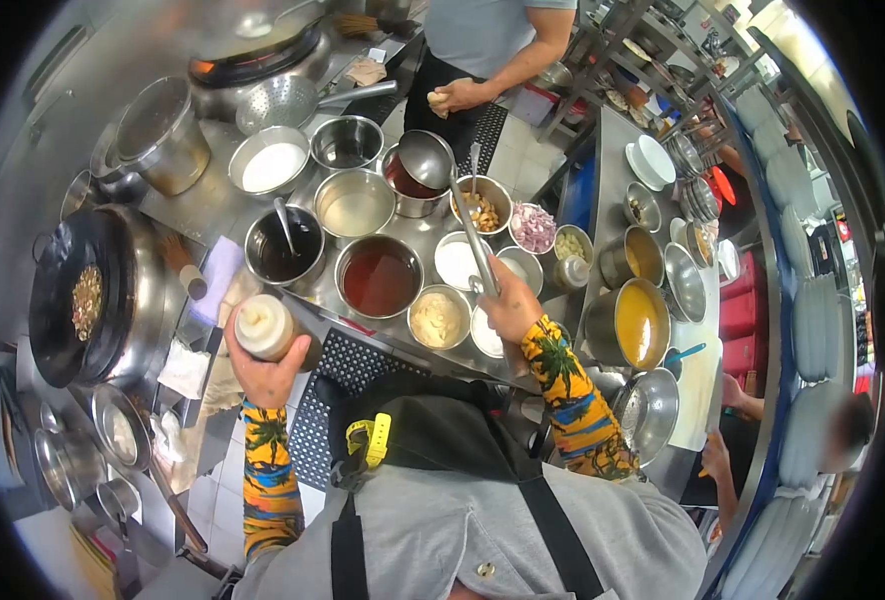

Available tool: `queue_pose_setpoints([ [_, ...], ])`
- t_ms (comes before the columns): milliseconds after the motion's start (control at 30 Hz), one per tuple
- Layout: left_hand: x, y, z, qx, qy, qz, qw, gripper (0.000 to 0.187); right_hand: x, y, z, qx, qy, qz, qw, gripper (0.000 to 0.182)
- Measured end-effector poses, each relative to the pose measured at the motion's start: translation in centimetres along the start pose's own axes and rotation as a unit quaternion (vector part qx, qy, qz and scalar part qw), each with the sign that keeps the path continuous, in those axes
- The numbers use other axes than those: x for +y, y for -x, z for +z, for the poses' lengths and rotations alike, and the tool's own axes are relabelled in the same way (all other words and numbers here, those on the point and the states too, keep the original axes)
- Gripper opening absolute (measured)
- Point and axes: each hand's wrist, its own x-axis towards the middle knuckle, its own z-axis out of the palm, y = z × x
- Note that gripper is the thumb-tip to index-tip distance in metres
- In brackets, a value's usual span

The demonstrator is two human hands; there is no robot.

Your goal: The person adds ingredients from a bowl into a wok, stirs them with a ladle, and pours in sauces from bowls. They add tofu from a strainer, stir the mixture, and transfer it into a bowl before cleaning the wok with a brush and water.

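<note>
My left hand (263, 372) is wrapped round a squeeze bottle (266, 326) with a pale top, to the right of the wok (73, 300). Chopped food (88, 302) lies in that wok. In my right hand (512, 304) is the handle of a long metal ladle (428, 158). Its bowl is over a pot of dark red sauce (410, 190) at the back of the counter. Below my right hand sit small containers of white powder (458, 262) and a beige paste (440, 318). A wide pot of reddish-brown liquid (379, 277) stands between my hands.
A person (493, 45) stands across the counter. A perforated strainer (278, 104) rests beside the rear wok. Pots of yellow liquid (643, 322) and a steel bowl (653, 415) stand on the right. Another person's hand (716, 455) shows at far right. Pans (121, 427) sit at lower left.
</note>
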Motion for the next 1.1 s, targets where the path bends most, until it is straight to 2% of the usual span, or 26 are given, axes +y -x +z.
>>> queue_pose_setpoints([
  [33, -0.5, 0.7, -0.7, 0.009, -0.012, 0.017, 1.000, 0.086, 0.0, -0.4, 0.0, -0.006, 0.003, 0.001, 1.000, 0.069],
  [100, -0.8, 1.4, -2.1, 0.020, -0.008, -0.006, 1.000, 0.087, -0.1, -1.0, 0.1, -0.016, 0.013, 0.015, 1.000, 0.070],
  [200, 0.4, 1.3, -5.4, 0.039, 0.013, -0.001, 0.999, 0.093, -4.2, 0.1, -0.7, -0.038, -0.207, 0.170, 0.963, 0.070],
  [267, 3.3, 0.0, -8.7, 0.051, 0.074, 0.012, 0.996, 0.103, -4.4, 0.4, -1.1, -0.024, -0.295, 0.165, 0.941, 0.070],
  [333, 7.8, -1.8, -11.8, 0.013, 0.152, 0.078, 0.985, 0.113, -5.1, 1.2, -2.3, -0.034, -0.368, 0.166, 0.914, 0.070],
  [367, 6.7, -2.0, -13.2, 0.030, 0.100, 0.121, 0.987, 0.118, -5.4, 1.3, -2.6, -0.018, -0.414, 0.163, 0.895, 0.069],
  [400, 4.1, -1.0, -13.9, 0.031, 0.157, 0.081, 0.984, 0.113, -6.2, 1.9, -3.1, 0.004, -0.456, 0.165, 0.875, 0.064],
  [467, 1.1, 0.2, -14.0, 0.100, 0.179, 0.056, 0.977, 0.102, -7.4, 2.3, -4.4, -0.014, -0.499, 0.180, 0.847, 0.052],
  [567, -3.5, 1.3, -16.1, 0.107, 0.171, 0.029, 0.979, 0.085, -10.0, 3.0, -5.4, -0.047, -0.478, 0.162, 0.862, 0.049],
  [633, -4.6, 1.3, -18.1, 0.153, 0.140, 0.015, 0.978, 0.079, -14.9, 3.6, -4.6, -0.028, -0.474, 0.153, 0.867, 0.048],
  [667, -3.7, 0.7, -18.8, 0.189, 0.136, 0.002, 0.973, 0.074, -16.2, 3.3, -4.2, -0.064, -0.480, 0.134, 0.865, 0.053],
  [800, -1.7, -2.1, -27.3, 0.147, 0.026, -0.013, 0.989, 0.073, -22.0, 1.9, 0.4, -0.135, -0.472, 0.048, 0.870, 0.063],
  [833, -1.8, -3.2, -29.8, 0.152, -0.092, 0.023, 0.984, 0.076, -22.6, 0.9, 2.0, -0.193, -0.492, 0.026, 0.849, 0.065],
  [867, -1.3, -4.0, -31.3, 0.172, -0.078, -0.019, 0.982, 0.077, -24.1, 0.3, 3.8, -0.220, -0.516, 0.041, 0.827, 0.064],
  [933, 0.9, -6.4, -34.6, 0.182, -0.254, -0.008, 0.950, 0.077, -25.6, -1.8, 8.2, -0.321, -0.553, 0.032, 0.768, 0.060],
  [1000, 1.3, -9.1, -38.3, 0.146, -0.327, -0.036, 0.933, 0.076, -29.3, -3.0, 13.0, -0.366, -0.571, 0.058, 0.733, 0.059],
  [1067, 0.1, -11.9, -41.6, 0.113, -0.475, -0.014, 0.873, 0.071, -33.3, -4.9, 18.3, -0.455, -0.559, 0.051, 0.692, 0.055],
  [1100, 0.1, -13.5, -42.8, 0.081, -0.531, -0.076, 0.840, 0.069, -35.0, -5.7, 21.1, -0.473, -0.535, 0.054, 0.698, 0.053],
])
